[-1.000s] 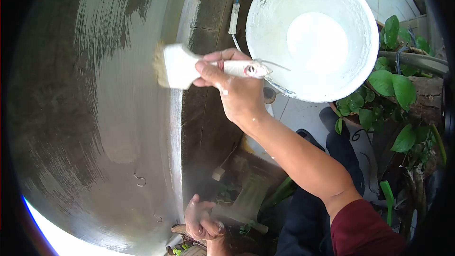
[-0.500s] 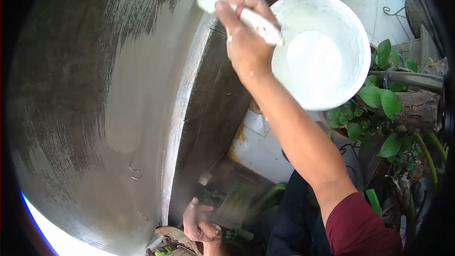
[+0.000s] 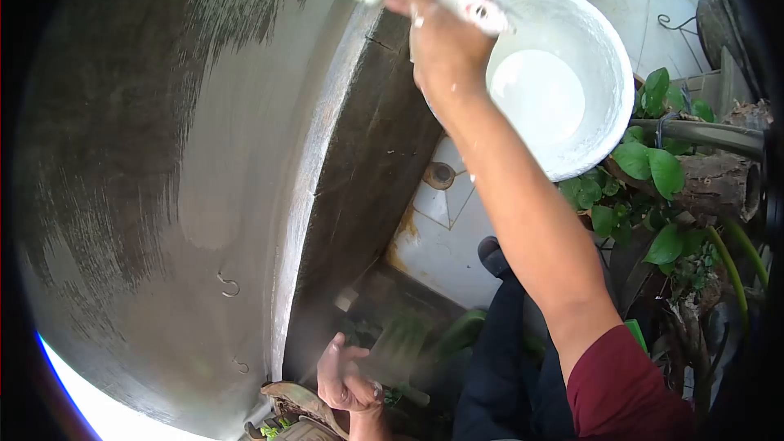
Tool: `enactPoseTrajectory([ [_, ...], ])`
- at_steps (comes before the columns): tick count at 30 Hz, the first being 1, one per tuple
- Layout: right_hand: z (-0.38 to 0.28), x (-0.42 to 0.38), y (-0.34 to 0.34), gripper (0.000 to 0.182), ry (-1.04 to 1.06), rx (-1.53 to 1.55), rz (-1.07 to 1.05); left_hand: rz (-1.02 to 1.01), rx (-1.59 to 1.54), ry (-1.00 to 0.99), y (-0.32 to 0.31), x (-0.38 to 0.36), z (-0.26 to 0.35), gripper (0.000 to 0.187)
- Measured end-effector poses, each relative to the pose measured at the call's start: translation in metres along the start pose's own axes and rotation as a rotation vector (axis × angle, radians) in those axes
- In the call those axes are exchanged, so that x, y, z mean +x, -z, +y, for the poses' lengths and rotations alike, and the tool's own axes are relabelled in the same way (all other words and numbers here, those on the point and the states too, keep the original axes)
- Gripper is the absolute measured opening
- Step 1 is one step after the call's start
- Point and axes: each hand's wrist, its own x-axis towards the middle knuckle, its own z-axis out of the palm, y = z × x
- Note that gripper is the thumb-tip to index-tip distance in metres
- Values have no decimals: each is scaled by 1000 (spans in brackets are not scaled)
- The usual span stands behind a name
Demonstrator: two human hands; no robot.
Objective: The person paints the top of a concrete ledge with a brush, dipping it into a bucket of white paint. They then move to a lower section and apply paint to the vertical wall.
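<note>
My right hand (image 3: 451, 45) is closed around the white handle of a paintbrush (image 3: 472, 8), with spots of white paint on the skin. The brush's pale, paint-covered head is at the top, beside the edge of a dark grey wall (image 3: 106, 139) that carries streaky, thin white strokes. Just right of that hand, a white bucket (image 3: 608, 106) with a wire handle holds white paint (image 3: 539, 95). Low in the view, my left hand (image 3: 347, 380) is empty, its index finger stretched out and the others loosely bent; paint marks show near its wrist.
Two metal hooks (image 3: 229, 286) stick out of the wall's lower part. Green potted plants (image 3: 653, 163) and a cut log (image 3: 719, 184) stand along the right. A floor drain (image 3: 439, 175) sits in the white tiles (image 3: 445, 253), near my dark-trousered leg (image 3: 494, 351).
My right hand and the paintbrush have shifted up and to the right, away from the wall's edge. The left hand has hardly moved.
</note>
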Motion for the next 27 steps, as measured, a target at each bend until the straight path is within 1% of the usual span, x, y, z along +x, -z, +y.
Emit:
enactPoseTrajectory([
  [2, -16, -71, 17, 10, -226, 74, -165, 8, -66, 5, -10, 4, 4, 51],
  [3, -25, -100, 30, 10, -408, 115, -257, 11, -84, 5, -17, 6, 6, 51],
  [4, -30, -125, 46, 10, -398, -22, -335, 12, -96, 11, -22, 7, 8, 51],
  [5, -43, -140, 57, 11, -402, -97, -361, 22, -104, 17, -27, 7, 9, 51],
  [6, -54, -151, 68, 9, -435, -70, -304, 31, -144, 79, -30, 1, 8, 52],
  [7, -58, -150, 79, 10, -296, -124, -291, 12, -152, 129, -33, 1, 14, 49],
  [8, -68, -144, 90, 13, -260, -151, -250, 1, -198, 172, -39, -4, 16, 45],
  [9, -76, -134, 101, 17, -268, -158, -158, -13, -251, 222, -44, -10, 18, 41],
  [10, -91, -121, 102, 15, -261, -181, -70, -60, -256, 243, -48, -13, 21, 35],
  [11, -100, -109, 111, 14, -181, -263, -18, -91, -324, 340, -55, -17, 26, 32],
  [13, -119, -89, 128, 13, -39, -301, 59, -146, -602, 779, -78, -23, 38, 32],
  [15, -142, -81, 141, 14, 83, -409, 52, -230, -794, 1031, -111, -23, 39, 35],
  [17, -162, -83, 150, 15, 79, -473, 6, -326, -986, 1154, -151, -18, 35, 40],
  [19, -178, -87, 157, 15, 61, -542, -47, -313, -1101, 1210, -184, 5, 37, 46],
  [21, -189, -94, 162, 16, 17, -623, -104, -248, -1043, 1099, -216, 37, 35, 53],
  [23, -197, -99, 169, 15, -35, -688, -125, -203, -853, 931, -231, 87, 36, 62],
  [25, -203, -103, 172, 15, -69, -752, -141, -162, -583, 761, -265, 124, 16, 75],
  [27, -213, -105, 173, 19, -101, -799, -142, -223, -460, 747, -274, 159, 15, 77],
])
